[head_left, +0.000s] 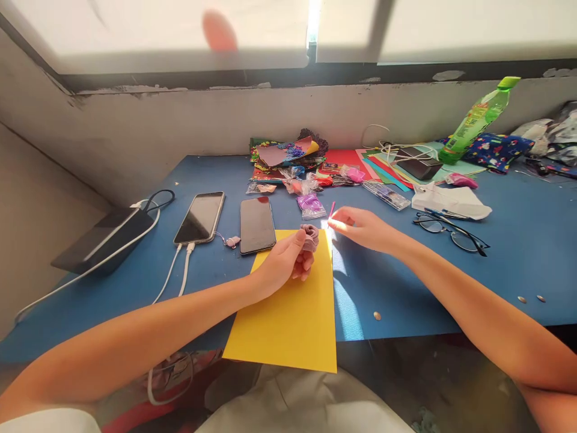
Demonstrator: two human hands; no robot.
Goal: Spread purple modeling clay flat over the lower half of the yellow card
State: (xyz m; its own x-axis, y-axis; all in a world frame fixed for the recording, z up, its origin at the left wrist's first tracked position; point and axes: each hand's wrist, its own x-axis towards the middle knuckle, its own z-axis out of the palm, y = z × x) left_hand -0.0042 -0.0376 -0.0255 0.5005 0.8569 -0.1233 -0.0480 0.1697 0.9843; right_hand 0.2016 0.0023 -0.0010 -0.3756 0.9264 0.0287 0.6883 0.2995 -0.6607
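My left hand (288, 255) is closed around a small coiled mauve-grey piece (309, 237), folded in layers like a rosette; its material is hard to make out. It is held above a yellow sheet of paper (288, 325) that overhangs the table's front edge. To the right of the sheet, my right hand (354, 225) pinches a thin purple stick (332, 209) pointing upward. A purple piece in a clear packet (311, 205) lies just beyond both hands. Beside my left hand a dark phone (256, 224) rests face up, its lower corner by the yellow sheet.
A second phone (201, 218) with white cables and a black box (103, 240) are at left. Glasses (451, 233), white tissue (451, 201) and a tilted green bottle (478, 123) are at right. Colourful packets and papers (288, 153) pile at the back of the blue table (406, 294).
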